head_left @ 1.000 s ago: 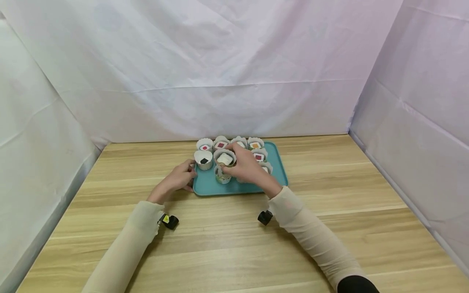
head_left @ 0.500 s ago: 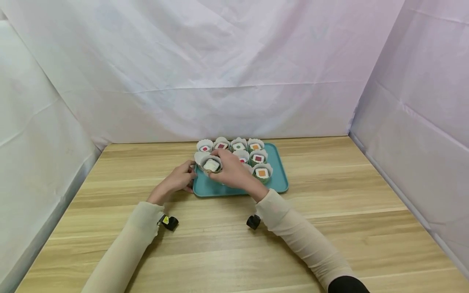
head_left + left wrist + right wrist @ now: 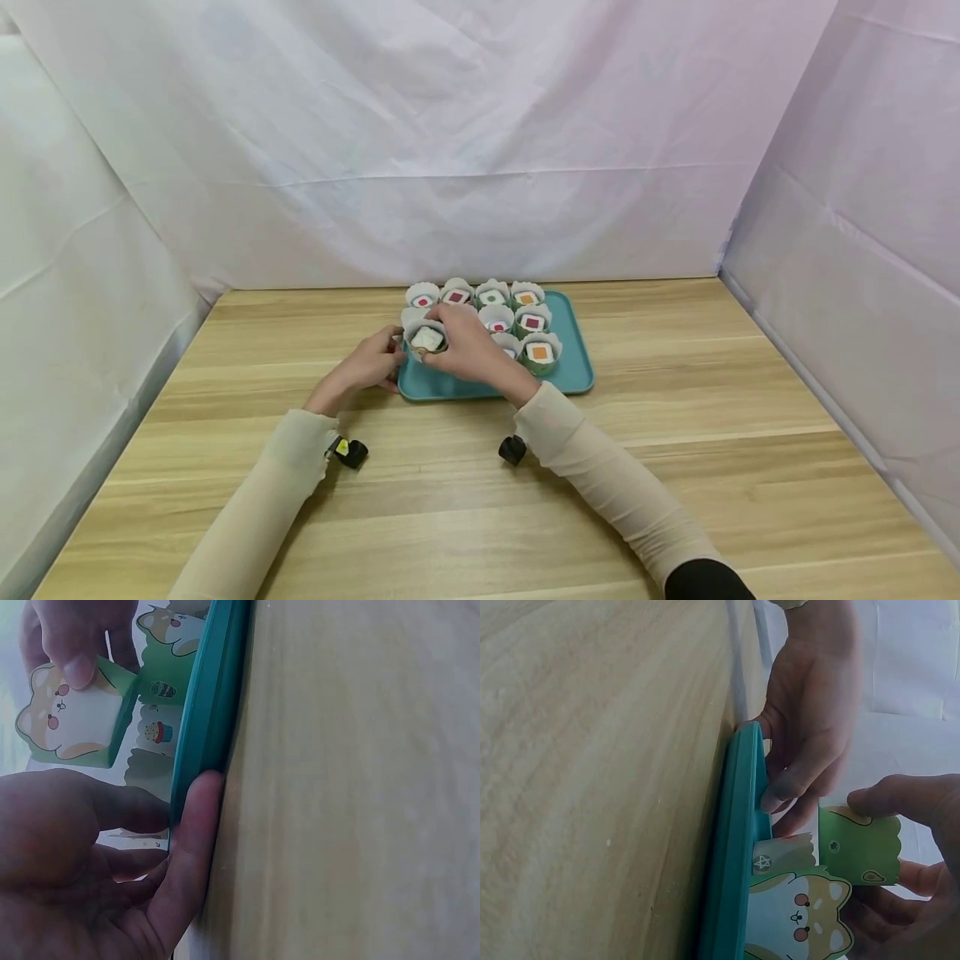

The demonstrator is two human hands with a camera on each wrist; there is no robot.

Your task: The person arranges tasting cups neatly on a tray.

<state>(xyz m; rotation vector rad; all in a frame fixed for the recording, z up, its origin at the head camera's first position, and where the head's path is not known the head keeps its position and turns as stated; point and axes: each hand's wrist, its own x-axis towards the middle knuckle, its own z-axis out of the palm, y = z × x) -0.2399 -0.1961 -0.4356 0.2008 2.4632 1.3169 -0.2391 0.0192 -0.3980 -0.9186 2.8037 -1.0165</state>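
My right hand (image 3: 472,346) grips a green paper baking cup (image 3: 426,342) by its sides, above the left part of the blue-green tray (image 3: 573,362). A white squarish piece sits in the cup, and a dog print shows on its wall in the left wrist view. My left hand (image 3: 367,362) holds the tray's left edge, its fingers either side of the rim (image 3: 214,697). Behind the held cup, another paper cup (image 3: 411,316) is mostly hidden. To the right stand a cup with an orange-centred piece (image 3: 540,353) and one with a dark red centre (image 3: 533,322).
Several similar cups line the tray's back edge, among them one with a green-centred piece (image 3: 492,295). The tray lies on a wooden table (image 3: 450,500), close to a white cloth backdrop (image 3: 465,167). A white cloth wall (image 3: 862,208) stands on the right.
My right hand has carried the cup left and slightly towards me, then a little further left. Cups on the tray's right side came into view. The left hand stays at the tray edge.
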